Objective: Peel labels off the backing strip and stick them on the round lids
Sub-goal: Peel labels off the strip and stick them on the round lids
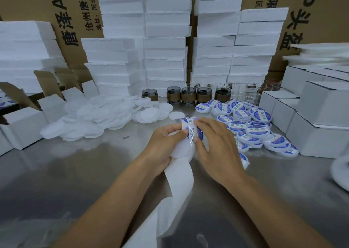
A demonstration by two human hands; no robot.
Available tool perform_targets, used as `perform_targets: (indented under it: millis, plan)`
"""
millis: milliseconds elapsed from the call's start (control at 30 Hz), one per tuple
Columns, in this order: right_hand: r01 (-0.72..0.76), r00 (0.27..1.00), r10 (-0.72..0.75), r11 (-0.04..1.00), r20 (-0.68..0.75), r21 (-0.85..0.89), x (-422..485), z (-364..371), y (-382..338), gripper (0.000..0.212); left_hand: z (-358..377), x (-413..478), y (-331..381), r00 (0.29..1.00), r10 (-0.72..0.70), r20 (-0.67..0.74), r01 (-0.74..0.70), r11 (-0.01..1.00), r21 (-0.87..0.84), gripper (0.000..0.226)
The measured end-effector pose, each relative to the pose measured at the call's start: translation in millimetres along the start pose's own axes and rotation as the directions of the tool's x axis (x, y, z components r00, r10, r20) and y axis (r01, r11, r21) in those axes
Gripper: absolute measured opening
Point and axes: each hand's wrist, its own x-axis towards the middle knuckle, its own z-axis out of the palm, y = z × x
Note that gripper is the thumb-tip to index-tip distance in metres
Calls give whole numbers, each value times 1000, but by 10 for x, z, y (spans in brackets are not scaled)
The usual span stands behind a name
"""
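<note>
My left hand [164, 142] grips a plain white round lid [182, 151] together with the white backing strip [179, 179], which curls down toward me across the metal table. My right hand [215, 145] pinches a blue-and-white round label [195, 133] at the strip's upper end, just over the lid. Whether the label touches the lid cannot be told. A heap of unlabelled white lids [98, 117] lies to the left. A heap of labelled lids [253, 126] lies to the right.
Small white cartons [321, 123] stand at the right, open cartons [24, 123] at the left. Stacks of white foam blocks [164, 58] and brown boxes fill the back. Dark jars with brown bands [188, 96] and clear glasses stand behind the lids.
</note>
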Motion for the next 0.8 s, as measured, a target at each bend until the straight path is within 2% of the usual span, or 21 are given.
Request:
perform_targets:
  millis: [200, 367, 633, 800]
  plan:
    - [-4, 999, 4, 1000, 36, 7, 3, -21, 23, 41, -59, -12, 44, 994, 2, 109, -3, 1000, 12, 22]
    - [-24, 999, 27, 995, -25, 97, 2, -20, 29, 34, -85, -11, 59, 983, -54, 178, 50, 998, 28, 30]
    - [-49, 993, 71, 975, -97, 215, 10, -11, 56, 26, -87, -12, 81, 988, -69, 140, 70, 998, -1, 31]
    - [-55, 988, 90, 966, -129, 253, 14, -10, 64, 22, -106, 4, 153, 999, 12, 50, -2, 980, -198, 17]
